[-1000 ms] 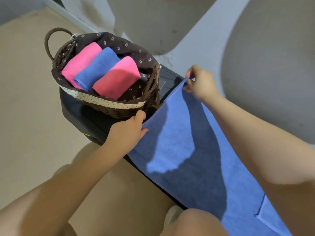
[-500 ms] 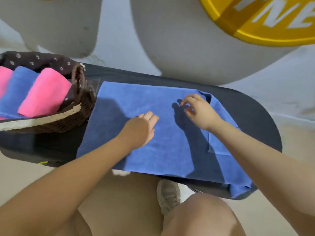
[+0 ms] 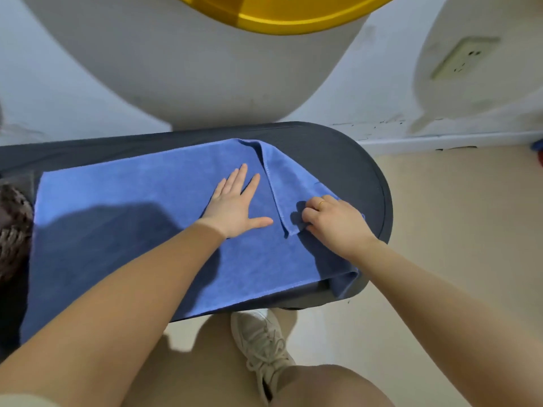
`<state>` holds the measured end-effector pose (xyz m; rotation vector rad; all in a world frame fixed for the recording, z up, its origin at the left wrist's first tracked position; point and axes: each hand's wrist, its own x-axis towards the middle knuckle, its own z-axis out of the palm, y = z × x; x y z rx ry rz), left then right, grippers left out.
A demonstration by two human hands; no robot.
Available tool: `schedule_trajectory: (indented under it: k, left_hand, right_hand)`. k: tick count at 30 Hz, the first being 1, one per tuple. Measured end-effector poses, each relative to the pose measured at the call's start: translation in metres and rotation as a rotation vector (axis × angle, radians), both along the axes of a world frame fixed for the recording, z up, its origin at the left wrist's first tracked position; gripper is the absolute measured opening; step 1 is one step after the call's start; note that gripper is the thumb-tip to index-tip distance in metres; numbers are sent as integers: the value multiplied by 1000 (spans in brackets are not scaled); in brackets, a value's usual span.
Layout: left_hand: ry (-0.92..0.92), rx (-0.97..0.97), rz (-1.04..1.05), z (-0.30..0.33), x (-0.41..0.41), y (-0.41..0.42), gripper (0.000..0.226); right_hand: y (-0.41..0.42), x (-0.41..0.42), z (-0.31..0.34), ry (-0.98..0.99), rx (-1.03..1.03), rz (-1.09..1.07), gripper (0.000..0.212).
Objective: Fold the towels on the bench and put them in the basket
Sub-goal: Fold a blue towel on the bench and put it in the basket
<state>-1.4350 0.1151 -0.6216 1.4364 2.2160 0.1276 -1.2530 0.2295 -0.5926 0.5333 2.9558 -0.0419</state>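
Towel (image 3: pixel 141 230) first: it lies spread along the bench (image 3: pixel 346 160), its long axis running the bench's length, from the basket (image 3: pixel 13 230) at the far left end to the rounded right end. Its near edge hangs just over the bench's near side, and its near right corner droops off the edge.

On it, closer to the right end than the basket, my left hand (image 3: pixel 235 205) presses flat, fingers straight and spread, pinning the cloth and gripping nothing. Just right of it, touching the towel, my right hand (image 3: pixel 335 223) has its fingers curled onto the turned-over flap (image 3: pixel 293 186), pinching the flap's near corner, I think, though the fingertips are tucked under and hard to read.

That flap is the towel's right end, folded back toward the basket, its crease running away toward the bench's far side. So the right hand is the nearer one to the loose end, and I judge the next pull goes leftward, along the long axis, over my flat hand.
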Motion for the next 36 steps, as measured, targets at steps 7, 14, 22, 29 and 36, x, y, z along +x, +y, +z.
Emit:
schedule_trajectory:
  k: [7, 14, 22, 29, 36]
  left_hand:
    - [45, -63, -47, -2, -7, 6, 104]
    - [43, -90, -30, 0, -4, 8, 104]
    - [87, 185, -130, 15, 21, 3, 66]
    - [188, 323, -607, 11, 87, -18, 37]
    - [325, 244, -677, 12, 109, -18, 31]
  right_hand:
    - [72, -35, 37, 377, -258, -642, 18]
    - [115, -59, 43, 376, -297, -785, 41]
    - [63, 34, 5, 98, -337, -881, 45]
    - [13, 92, -16, 365, -724, -1405, 40]
    - [8, 111, -2, 609, -749, -1361, 11]
